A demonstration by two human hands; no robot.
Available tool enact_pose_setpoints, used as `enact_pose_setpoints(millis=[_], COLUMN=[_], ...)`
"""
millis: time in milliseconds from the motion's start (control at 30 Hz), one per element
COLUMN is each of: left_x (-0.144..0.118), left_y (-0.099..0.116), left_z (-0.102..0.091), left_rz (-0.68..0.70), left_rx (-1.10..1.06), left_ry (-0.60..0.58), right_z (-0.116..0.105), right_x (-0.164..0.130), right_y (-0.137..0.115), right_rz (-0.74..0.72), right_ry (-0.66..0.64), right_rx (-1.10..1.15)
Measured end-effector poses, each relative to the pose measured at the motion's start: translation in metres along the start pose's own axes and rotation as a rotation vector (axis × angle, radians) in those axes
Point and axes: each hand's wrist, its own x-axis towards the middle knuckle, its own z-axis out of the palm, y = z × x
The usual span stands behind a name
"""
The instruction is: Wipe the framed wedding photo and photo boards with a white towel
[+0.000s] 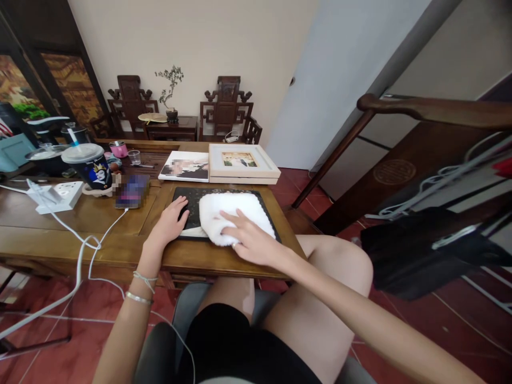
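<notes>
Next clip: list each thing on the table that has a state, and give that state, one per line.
Left hand: flat, pressing on the left edge of the dark frame.
Right hand: flat on the white cloth.
White cloth: folded, lying on the dark frame.
Dark frame: lying flat, mostly covered.
Light wooden frame: lying flat, face up.
Lidded cup: upright, lid on, straw in.
Phone: cable plugged in.

Both hands flat, left (170, 218), right (248, 240).

cloth (234, 216) on frame (192, 205), phone (132, 192) left, box (243, 163) behind
</notes>
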Motion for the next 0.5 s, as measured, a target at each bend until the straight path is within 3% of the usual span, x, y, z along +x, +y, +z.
enact_pose_setpoints(millis=[133,233,500], left_x=[0.000,0.000,-0.001], left_y=[0.000,0.000,0.001], left_z=[0.000,0.000,-0.002], left_rz=[-0.008,-0.014,-0.011], left_rx=[-0.007,-0.017,-0.054], left_ry=[0.002,0.000,0.007], right_z=[-0.005,-0.004,0.005], right_x=[-0.025,-0.021,0.064], right_y=[-0.023,-0.021,0.038], right_rz=[-0.065,-0.065,0.068], right_ry=[-0.050,-0.056,0.025], right_rx=[0.059,0.062,-0.046])
